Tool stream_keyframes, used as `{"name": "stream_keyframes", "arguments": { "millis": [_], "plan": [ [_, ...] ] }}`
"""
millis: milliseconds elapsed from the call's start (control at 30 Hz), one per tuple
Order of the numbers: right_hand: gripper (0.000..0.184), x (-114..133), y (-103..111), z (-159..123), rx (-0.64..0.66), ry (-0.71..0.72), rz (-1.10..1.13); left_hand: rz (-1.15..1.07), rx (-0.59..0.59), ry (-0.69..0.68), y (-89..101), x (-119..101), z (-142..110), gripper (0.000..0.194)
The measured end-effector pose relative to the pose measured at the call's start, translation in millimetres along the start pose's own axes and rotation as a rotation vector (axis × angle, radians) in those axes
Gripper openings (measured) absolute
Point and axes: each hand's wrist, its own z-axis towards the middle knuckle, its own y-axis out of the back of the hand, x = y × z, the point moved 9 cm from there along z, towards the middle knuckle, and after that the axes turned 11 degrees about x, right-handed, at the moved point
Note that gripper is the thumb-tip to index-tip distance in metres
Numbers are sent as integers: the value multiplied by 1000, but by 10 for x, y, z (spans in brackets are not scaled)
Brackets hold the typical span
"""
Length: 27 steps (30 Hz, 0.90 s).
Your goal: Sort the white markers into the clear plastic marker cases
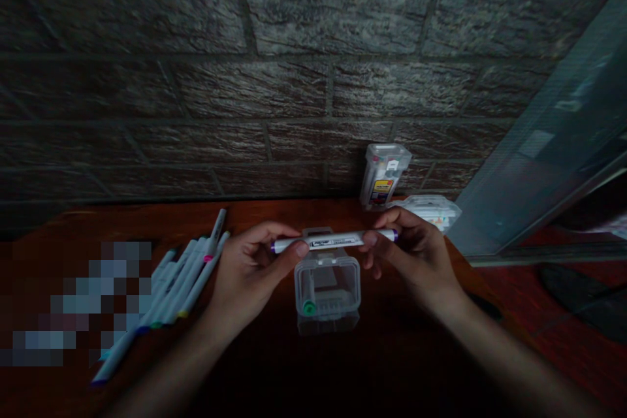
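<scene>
A white marker [337, 241] with purple ends lies level between my two hands. My left hand [262, 258] pinches its left end between thumb and fingers. Near the other end, my right hand [414, 255] grips it the same way, and printed lettering on the barrel faces me. Just below the marker is a clear plastic case [327, 294] on the table, its lid folded back behind it. Inside the case, at the left, is one marker with a green end [309, 307]. Left of my left hand, several white markers [179, 281] with coloured ends lie in a loose pile.
A clear case of markers [385, 175] stands upright against the stone block wall [294, 85]. Another clear case [434, 210] lies behind my right hand. The wooden table [161, 225] ends at the right near a glass panel [529, 137]. A pixelated patch covers the far left.
</scene>
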Motion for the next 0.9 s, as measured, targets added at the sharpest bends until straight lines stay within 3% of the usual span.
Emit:
{"name": "stream_keyframes", "arguments": {
  "millis": [200,467,700,900],
  "plan": [
    [23,-34,-43,-9,39,-6,-17,-71,35,35,-26,102,-28,12],
    [22,-59,-29,3,29,-27,-19,-46,10,22,-9,16,-4,11],
    [19,-58,0,7,-6,-37,56,-140,47,84,-15,185,-24,19],
    [16,-60,41,2,-31,-50,60,-257,53,55,-7,254,-4,14]
  ]
}}
